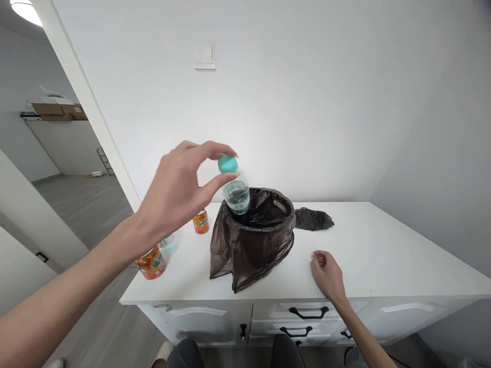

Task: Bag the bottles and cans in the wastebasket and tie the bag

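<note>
My left hand [187,179] pinches the teal cap of a clear plastic bottle [237,197] between thumb and fingers. The bottle hangs upright over the left part of a bin's opening. A dark, thin plastic bag [253,250] lines the round bin and drapes down over its front and left side. My right hand [328,273] rests on the white cabinet top [368,255], right of the bin, with its fingers curled and nothing visible in them.
Left of the bin stand an orange can [201,222], a larger orange container [152,263] and another clear bottle [168,244], partly behind my forearm. A folded dark bag [314,219] lies right of the bin. The wall rises behind.
</note>
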{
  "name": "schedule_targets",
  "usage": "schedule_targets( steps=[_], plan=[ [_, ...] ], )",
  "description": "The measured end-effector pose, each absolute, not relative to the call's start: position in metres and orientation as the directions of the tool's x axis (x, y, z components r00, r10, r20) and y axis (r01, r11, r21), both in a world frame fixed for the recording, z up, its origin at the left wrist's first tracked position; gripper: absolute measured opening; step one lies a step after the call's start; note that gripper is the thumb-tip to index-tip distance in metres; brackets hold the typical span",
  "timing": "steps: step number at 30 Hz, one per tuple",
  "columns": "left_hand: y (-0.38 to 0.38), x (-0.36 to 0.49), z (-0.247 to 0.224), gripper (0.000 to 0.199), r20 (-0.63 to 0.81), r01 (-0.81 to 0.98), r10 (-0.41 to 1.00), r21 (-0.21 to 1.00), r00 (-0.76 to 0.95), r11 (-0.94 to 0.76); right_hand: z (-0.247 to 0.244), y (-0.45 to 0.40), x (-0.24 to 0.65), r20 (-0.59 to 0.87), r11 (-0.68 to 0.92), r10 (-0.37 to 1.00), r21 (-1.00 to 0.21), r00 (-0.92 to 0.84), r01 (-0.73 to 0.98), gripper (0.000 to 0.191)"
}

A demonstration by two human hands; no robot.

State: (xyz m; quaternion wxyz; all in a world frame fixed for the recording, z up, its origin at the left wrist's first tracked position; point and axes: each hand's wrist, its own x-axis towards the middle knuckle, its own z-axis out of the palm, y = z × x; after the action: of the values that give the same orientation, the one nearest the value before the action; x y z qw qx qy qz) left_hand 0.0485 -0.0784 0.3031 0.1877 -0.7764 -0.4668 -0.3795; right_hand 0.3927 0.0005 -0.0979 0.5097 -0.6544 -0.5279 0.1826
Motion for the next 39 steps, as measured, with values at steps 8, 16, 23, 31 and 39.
schedule_targets(
  steps=[8,16,23,31,39],
  plan=[
    [-0.051,0.055,0.296,0.033,0.671,0.821,0.63,0.056,0.39,-0.568,-0.092,-0.001,0.389,0.304,0.078,0.878,-0.854,0.37,0.514,0.029],
    [-0.015,0.07,0.266,0.025,0.468,0.823,0.739,0.041,0.485,-0.566,-0.087,-0.002,0.387,0.297,0.072,0.879,-0.856,0.372,0.513,0.029],
    [0.023,0.072,0.235,0.03,0.395,0.827,0.778,0.074,0.488,-0.557,-0.088,-0.001,0.388,0.311,0.085,0.877,-0.85,0.366,0.519,0.029],
    [0.045,0.068,0.209,0.028,0.397,0.775,0.799,0.27,0.452,-0.572,-0.086,-0.002,0.386,0.309,0.081,0.879,-0.847,0.363,0.526,0.029],
    [0.044,0.057,0.206,0.03,0.416,0.751,0.776,0.269,0.473,-0.602,-0.083,-0.002,0.385,0.297,0.073,0.879,-0.857,0.373,0.509,0.03]
  ],
)
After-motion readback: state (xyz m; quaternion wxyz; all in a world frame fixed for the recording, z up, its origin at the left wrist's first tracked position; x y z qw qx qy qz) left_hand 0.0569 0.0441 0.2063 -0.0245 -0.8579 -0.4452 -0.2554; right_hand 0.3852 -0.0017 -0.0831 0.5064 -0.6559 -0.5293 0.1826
